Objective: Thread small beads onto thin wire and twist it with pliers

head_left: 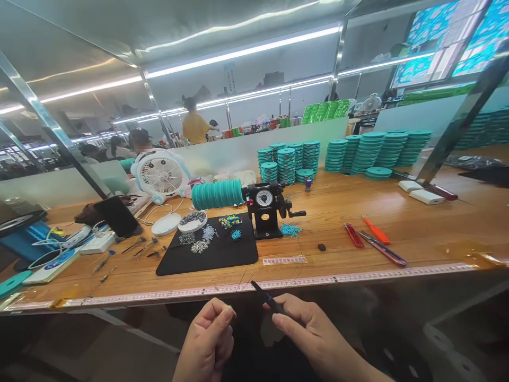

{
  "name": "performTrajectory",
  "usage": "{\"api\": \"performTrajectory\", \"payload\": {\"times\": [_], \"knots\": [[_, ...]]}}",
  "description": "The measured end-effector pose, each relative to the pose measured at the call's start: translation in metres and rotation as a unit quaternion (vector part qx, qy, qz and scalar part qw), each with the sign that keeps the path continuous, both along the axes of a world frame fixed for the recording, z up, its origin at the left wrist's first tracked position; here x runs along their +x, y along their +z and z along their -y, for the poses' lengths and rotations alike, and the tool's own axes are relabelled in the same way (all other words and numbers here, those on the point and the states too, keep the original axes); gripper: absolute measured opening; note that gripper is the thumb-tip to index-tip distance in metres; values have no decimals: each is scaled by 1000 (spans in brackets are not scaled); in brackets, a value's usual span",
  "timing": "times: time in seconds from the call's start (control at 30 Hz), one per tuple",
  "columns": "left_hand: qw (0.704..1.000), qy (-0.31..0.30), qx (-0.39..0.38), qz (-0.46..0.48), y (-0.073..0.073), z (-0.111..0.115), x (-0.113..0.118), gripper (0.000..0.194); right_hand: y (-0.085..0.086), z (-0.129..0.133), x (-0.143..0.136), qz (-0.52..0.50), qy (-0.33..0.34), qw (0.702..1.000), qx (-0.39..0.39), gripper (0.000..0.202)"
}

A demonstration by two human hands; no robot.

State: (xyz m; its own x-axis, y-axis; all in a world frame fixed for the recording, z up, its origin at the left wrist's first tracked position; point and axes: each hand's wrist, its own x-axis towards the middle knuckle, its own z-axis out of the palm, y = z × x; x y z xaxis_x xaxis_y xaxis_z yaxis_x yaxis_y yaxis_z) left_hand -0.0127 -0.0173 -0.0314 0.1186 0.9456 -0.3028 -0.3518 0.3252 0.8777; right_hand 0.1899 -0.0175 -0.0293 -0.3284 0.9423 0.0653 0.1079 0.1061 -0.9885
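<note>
Below the table's front edge, my left hand (210, 337) is closed in a pinch, thumb against forefinger; whatever it grips is too small to make out. My right hand (304, 323) is wrapped around a dark, slim-tipped hand tool (262, 293) with a bluish handle, its tip pointing up and left toward the table edge. Its exact kind does not show. Beyond the hands, a pink measuring tape (334, 279) runs along the edge. Farther back stands a black hand-crank winder (264, 217) carrying a row of teal foam spools (217, 194).
A black mat (234, 257) bears small piles of colored beads (230, 221) and metal parts. On the right lie a red cutter (353, 235), an orange-handled tool (376, 231) and long pliers-like tool (384, 249). Teal spool stacks (369, 151), a fan (163, 175) and a phone (117, 216) stand behind.
</note>
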Motion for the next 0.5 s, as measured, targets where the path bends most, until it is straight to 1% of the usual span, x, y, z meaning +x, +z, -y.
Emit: {"api": "performTrajectory", "payload": {"times": [0.13,0.33,0.43,0.5], "knots": [[1000,-8,-1,-2,-2,0,1,36,-3,-2,-7,-25,9,1000,-10,32],[1000,-30,-3,-6,-4,0,2,38,-10,-6,-10,-21,24,998,-52,37],[999,-40,-17,3,-4,0,1,39,-12,-6,-8,-30,20,999,-33,39],[999,-38,-16,4,-4,0,3,38,-13,-6,-7,-29,1,999,-17,40]]}}
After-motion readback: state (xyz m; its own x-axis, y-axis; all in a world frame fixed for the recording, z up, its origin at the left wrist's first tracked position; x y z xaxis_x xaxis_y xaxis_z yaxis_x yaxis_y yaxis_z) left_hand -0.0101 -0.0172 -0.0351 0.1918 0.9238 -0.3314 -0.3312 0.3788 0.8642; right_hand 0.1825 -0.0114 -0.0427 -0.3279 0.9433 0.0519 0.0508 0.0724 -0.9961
